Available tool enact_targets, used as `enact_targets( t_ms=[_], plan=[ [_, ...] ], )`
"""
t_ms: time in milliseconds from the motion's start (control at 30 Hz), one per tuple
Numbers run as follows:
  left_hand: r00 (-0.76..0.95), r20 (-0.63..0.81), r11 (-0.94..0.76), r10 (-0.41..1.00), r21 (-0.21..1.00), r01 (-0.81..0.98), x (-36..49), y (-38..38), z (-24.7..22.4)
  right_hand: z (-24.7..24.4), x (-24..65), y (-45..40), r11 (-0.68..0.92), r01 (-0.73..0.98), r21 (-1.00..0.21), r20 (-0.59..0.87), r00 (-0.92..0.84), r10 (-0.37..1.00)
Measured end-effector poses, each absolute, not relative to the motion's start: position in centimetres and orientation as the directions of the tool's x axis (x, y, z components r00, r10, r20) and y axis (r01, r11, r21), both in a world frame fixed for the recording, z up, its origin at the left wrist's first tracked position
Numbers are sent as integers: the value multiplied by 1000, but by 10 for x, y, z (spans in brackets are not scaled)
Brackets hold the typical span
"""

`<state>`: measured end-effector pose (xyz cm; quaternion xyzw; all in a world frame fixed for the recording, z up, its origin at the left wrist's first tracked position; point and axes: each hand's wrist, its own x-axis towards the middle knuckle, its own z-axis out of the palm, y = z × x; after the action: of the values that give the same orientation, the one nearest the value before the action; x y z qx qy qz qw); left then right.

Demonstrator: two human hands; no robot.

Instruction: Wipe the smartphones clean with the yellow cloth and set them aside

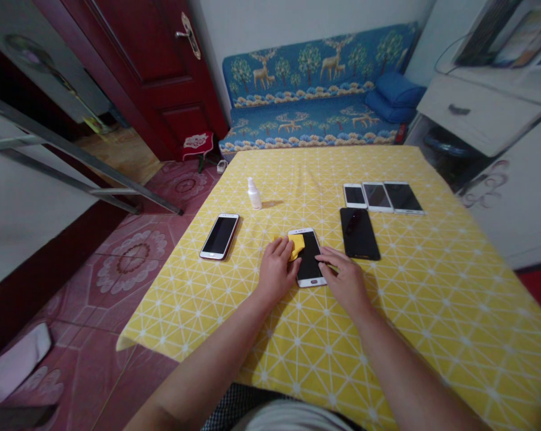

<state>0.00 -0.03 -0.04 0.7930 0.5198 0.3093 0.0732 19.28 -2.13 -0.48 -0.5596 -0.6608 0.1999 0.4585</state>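
Observation:
A white-framed phone (pixel 310 263) with a dark screen lies face up on the patterned yellow tablecloth (pixel 234 311). My left hand (pixel 277 268) presses a small yellow cloth (pixel 297 244) onto its upper left part, fingers closed on the cloth. At the phone's right edge is my right hand (pixel 345 278), its fingertips touching the side and its fingers slightly apart, holding nothing. Part of the screen is hidden under the cloth and left fingers.
Another white phone (pixel 219 236) lies left, below a white spray bottle (pixel 254 194). To the right are a black phone (pixel 359 233) and a row of three devices (pixel 377 197). Beyond the table stands a blue covered sofa (pixel 297 90).

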Motion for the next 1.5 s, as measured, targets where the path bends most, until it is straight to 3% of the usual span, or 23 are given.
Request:
enact_targets(
  t_ms=[1500],
  plan=[
    [292,412,-459,863,399,793,2,2,-3,-6,192,-22,306,569,-764,400,45,915]
  ],
)
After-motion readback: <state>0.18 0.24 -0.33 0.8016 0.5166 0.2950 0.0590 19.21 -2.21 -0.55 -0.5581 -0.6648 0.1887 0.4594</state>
